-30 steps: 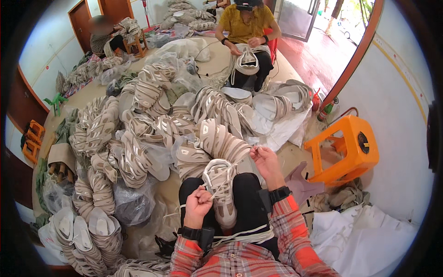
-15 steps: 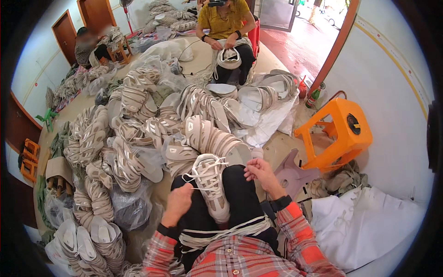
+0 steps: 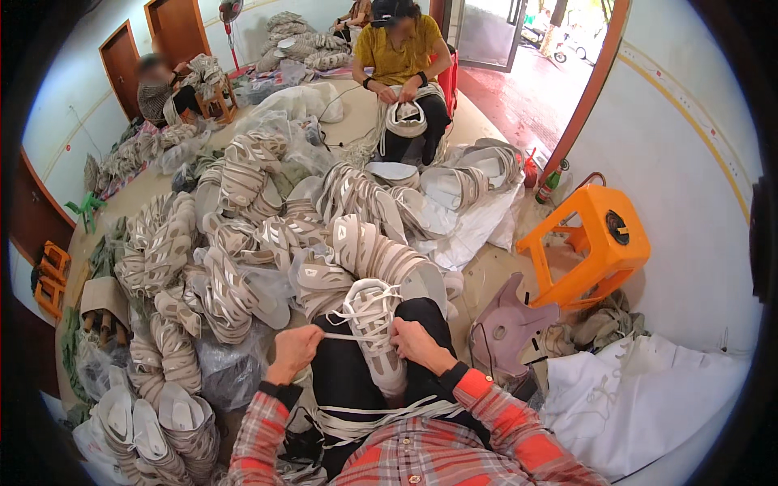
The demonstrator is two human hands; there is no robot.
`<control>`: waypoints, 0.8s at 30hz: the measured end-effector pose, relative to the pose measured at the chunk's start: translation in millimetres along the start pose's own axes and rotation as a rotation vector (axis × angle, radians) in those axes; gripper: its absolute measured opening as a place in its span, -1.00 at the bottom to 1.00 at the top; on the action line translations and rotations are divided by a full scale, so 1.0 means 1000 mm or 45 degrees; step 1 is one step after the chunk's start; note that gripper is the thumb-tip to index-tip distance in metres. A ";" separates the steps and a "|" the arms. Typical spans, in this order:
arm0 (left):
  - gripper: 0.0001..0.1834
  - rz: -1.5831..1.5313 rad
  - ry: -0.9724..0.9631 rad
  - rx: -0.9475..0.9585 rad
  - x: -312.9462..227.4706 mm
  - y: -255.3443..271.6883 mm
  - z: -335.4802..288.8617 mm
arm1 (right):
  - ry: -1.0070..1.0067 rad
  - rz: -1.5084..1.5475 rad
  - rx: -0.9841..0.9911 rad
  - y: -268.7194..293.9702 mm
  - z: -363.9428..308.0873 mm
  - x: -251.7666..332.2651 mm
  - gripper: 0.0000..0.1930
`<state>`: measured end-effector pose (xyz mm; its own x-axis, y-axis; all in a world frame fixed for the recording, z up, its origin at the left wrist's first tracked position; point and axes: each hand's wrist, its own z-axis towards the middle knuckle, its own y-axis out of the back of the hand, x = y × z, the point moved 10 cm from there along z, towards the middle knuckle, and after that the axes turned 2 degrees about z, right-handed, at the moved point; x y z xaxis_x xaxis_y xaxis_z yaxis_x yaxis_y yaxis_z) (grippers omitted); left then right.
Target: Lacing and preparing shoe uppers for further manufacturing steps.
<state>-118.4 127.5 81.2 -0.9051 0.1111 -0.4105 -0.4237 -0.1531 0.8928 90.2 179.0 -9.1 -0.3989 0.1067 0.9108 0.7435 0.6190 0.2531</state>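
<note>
A beige and white shoe upper (image 3: pixel 374 328) lies between my thighs, its toe toward me, with a white shoelace (image 3: pixel 342 336) threaded partway through it. My left hand (image 3: pixel 295 353) is closed on one length of that lace and holds it stretched out to the left of the shoe. At the shoe's right side, my right hand (image 3: pixel 419 343) has its fingers curled against the lacing edge; what they pinch is hidden. Spare white laces (image 3: pixel 381 419) lie across my lap.
Piles of nested shoe uppers (image 3: pixel 231 283) cover the floor to the left and ahead. An orange stool (image 3: pixel 587 243), a mauve plastic piece (image 3: pixel 510 324) and a white sheet (image 3: pixel 640 397) lie to the right. Across from me, a seated person in a yellow top (image 3: pixel 397 53) handles another shoe.
My right hand has come down and left onto the shoe's side. My left hand has shifted left and slightly up, drawing the lace taut. The view has tilted slightly.
</note>
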 end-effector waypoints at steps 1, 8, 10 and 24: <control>-0.81 -0.056 0.048 0.083 0.008 -0.002 -0.007 | 0.146 -0.126 -0.073 0.008 0.003 0.001 -0.88; -0.84 -0.178 -0.136 0.307 0.010 0.084 -0.064 | 0.128 -0.340 0.481 -0.075 0.011 0.032 -0.79; -0.82 -0.102 0.091 0.626 0.081 0.091 -0.121 | 0.026 0.045 0.561 -0.087 0.019 0.022 -0.70; -0.79 -0.357 0.194 -0.081 0.157 0.218 -0.134 | 0.387 -0.297 0.506 -0.057 0.008 0.083 -0.76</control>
<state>-358.0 -19.7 186.6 -0.7458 0.0101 -0.6661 -0.6543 -0.1988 0.7296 10.6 159.0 49.5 -0.3120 -0.2618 0.9133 0.3705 0.8517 0.3707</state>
